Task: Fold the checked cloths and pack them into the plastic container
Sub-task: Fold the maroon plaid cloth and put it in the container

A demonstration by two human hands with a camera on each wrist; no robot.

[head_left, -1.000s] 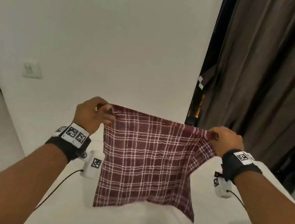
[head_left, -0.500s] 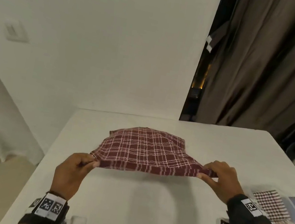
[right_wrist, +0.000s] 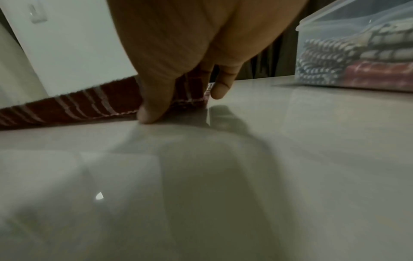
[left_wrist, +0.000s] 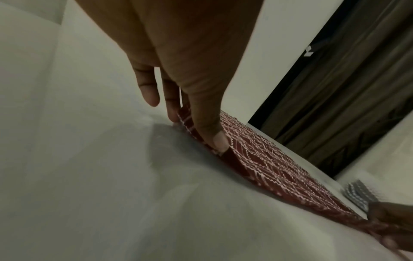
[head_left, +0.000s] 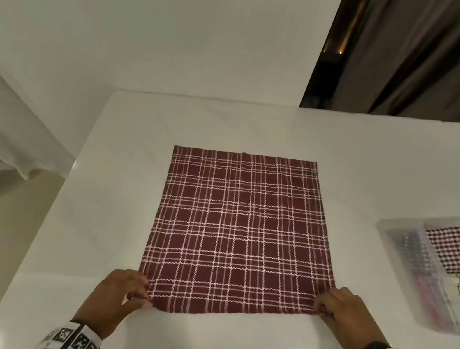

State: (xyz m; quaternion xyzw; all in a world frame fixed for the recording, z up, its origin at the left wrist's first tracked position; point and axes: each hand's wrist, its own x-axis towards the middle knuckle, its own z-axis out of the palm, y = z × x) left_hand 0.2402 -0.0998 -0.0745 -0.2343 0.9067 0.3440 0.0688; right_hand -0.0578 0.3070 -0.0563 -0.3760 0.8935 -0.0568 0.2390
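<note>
Left hand [head_left: 114, 298] pinches the near-left corner of the maroon checked cloth [head_left: 239, 234], spread flat mid-worktop [head_left: 121, 155]. Right hand [head_left: 348, 315] pinches the near-right corner; the plastic container [head_left: 397, 231] holds folded cloths far right.

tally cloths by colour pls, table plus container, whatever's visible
Maroon checked cloth, spread on the table: 1
In the plastic container:
Dark-and-white checked, folded: 1
Pale with dark lines, folded: 1
Red checked, folded: 1
Total visible: 4. More may be hidden in the container.
</note>
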